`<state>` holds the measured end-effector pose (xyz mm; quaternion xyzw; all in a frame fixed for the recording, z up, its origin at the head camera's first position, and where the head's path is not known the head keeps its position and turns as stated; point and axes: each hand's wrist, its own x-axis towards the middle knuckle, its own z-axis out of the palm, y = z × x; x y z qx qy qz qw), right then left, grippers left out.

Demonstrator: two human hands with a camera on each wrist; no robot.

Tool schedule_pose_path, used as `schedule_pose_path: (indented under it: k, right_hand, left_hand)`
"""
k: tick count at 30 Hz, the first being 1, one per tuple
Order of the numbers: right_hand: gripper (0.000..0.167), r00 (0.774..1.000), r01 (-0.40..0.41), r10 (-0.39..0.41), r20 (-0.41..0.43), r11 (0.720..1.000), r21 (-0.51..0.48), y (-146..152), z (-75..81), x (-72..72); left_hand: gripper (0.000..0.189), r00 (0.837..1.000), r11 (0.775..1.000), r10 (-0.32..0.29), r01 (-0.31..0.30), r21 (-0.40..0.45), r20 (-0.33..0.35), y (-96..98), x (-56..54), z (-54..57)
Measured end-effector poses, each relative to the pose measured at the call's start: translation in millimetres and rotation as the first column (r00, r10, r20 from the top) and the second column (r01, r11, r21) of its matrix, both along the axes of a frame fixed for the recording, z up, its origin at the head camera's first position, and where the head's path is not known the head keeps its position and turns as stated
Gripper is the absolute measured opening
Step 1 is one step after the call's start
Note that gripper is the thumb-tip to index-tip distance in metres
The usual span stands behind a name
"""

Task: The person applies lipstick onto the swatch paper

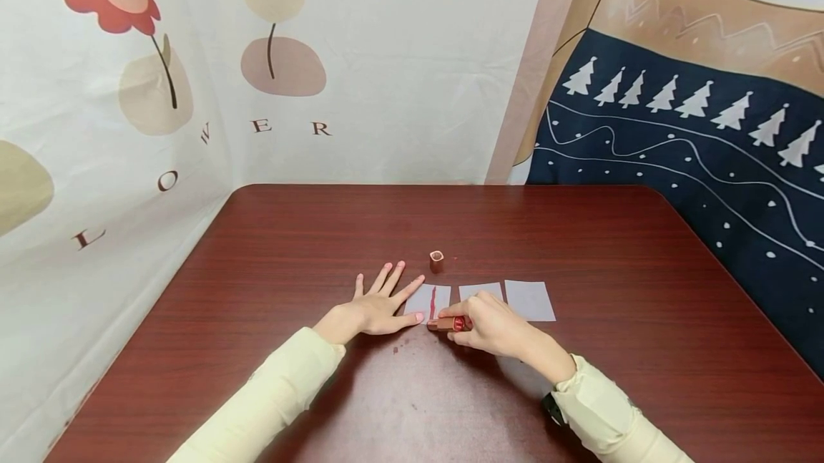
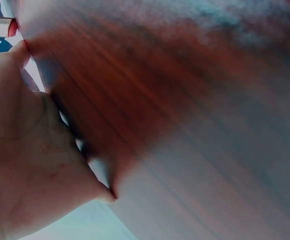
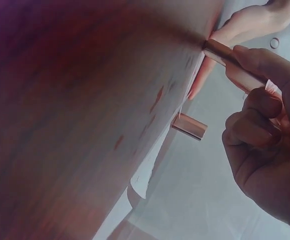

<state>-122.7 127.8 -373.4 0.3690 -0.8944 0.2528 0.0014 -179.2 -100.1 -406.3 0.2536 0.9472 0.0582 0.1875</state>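
A lipstick (image 1: 446, 324) lies sideways in the grip of my right hand (image 1: 496, 323), its tip at the lower edge of the leftmost paper square (image 1: 418, 300). Down that paper runs a red streak (image 1: 433, 300). My left hand (image 1: 373, 309) rests on the table with fingers spread, thumb and index fingertip touching the paper's left side. The right wrist view shows the lipstick tube (image 3: 242, 70) pinched between thumb and fingers. Beyond the paper stands the lipstick cap (image 1: 436, 261), upright with its hollow end up.
Two more paper squares lie to the right: the middle paper (image 1: 479, 290), partly hidden by my right hand, and the right paper (image 1: 531, 301). The dark red table (image 1: 309, 234) meets printed cloths at its back. Small marks (image 1: 395, 350) dot the tabletop near the front.
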Motion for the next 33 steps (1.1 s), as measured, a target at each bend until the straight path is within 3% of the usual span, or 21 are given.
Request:
schedule_pose_path:
  k: [5, 12, 17, 21, 24, 27, 29, 33]
  right_hand:
    - [0.025, 0.998, 0.025, -0.019, 0.060, 0.995, -0.096, 7, 10.9, -0.7]
    - [0.011, 0.985, 0.173, -0.168, 0.044, 0.967, -0.184, 31, 28.0, -4.3]
    - [0.017, 0.970, 0.235, -0.217, 0.111, 0.954, -0.184, 47, 26.3, -1.8]
    - [0.009, 0.963, 0.268, -0.260, 0.070, 0.949, -0.168, 58, 20.0, -2.4]
    - [0.018, 0.954, 0.298, -0.297, 0.031, 0.941, -0.161, 67, 16.6, -4.4]
    - [0.025, 0.944, 0.330, -0.328, 0.037, 0.932, -0.147, 76, 14.8, -6.4]
    - [0.024, 0.936, 0.352, -0.350, 0.039, 0.927, -0.131, 80, 13.6, -7.7]
    - [0.023, 0.922, 0.388, -0.386, 0.041, 0.913, -0.122, 86, 11.8, -9.6]
  left_hand:
    - [0.074, 1.000, 1.000, -0.010, 0.010, 0.004, 0.005, 0.6, 1.8, 5.7]
    - [0.073, 1.000, 1.000, -0.020, 0.020, 0.023, -0.003, -0.5, 2.7, 8.0]
    - [0.074, 1.000, 0.999, -0.013, 0.013, 0.037, 0.006, -1.0, 0.9, 1.0]
    - [0.074, 1.000, 0.997, 0.004, -0.007, 0.080, 0.031, -5.4, -0.1, -3.2]
    - [0.077, 0.999, 0.991, 0.016, -0.022, 0.131, 0.045, -9.5, 3.7, 4.6]
    - [0.081, 1.000, 0.988, -0.003, 0.003, 0.154, 0.000, -11.5, 10.8, 15.4]
    - [0.082, 0.997, 0.985, -0.042, 0.052, 0.163, -0.064, -9.7, 16.6, 21.8]
    - [0.076, 0.967, 0.956, -0.153, 0.197, 0.216, -0.204, 5.9, 28.8, 33.3]
